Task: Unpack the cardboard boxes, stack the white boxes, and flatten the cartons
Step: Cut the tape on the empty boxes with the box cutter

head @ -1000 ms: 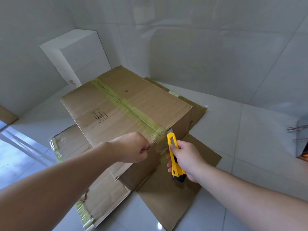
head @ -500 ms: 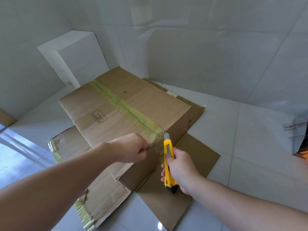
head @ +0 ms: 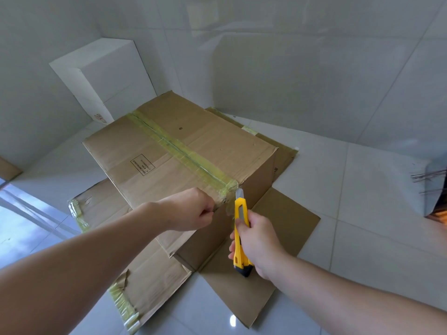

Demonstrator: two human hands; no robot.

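Observation:
A brown cardboard carton (head: pixel 154 155) stands on the tiled floor, its top seam sealed with yellowish tape (head: pixel 183 151). My left hand (head: pixel 191 211) pinches the near edge of the carton beside the tape end. My right hand (head: pixel 258 245) grips a yellow utility knife (head: pixel 240 228), blade up, with the tip touching the tape at the carton's near top corner. White boxes (head: pixel 106 76) are stacked in the back left corner against the wall.
The carton's lower flaps (head: pixel 278 240) lie spread flat on the floor around it, one torn with loose tape at the near left (head: pixel 125 308). Tiled walls close in behind. A dark object (head: pixel 435 189) sits at the right edge.
My right hand has moved the knife up and left, from beside the carton's side to the tape end at the top corner. My left hand has kept its hold.

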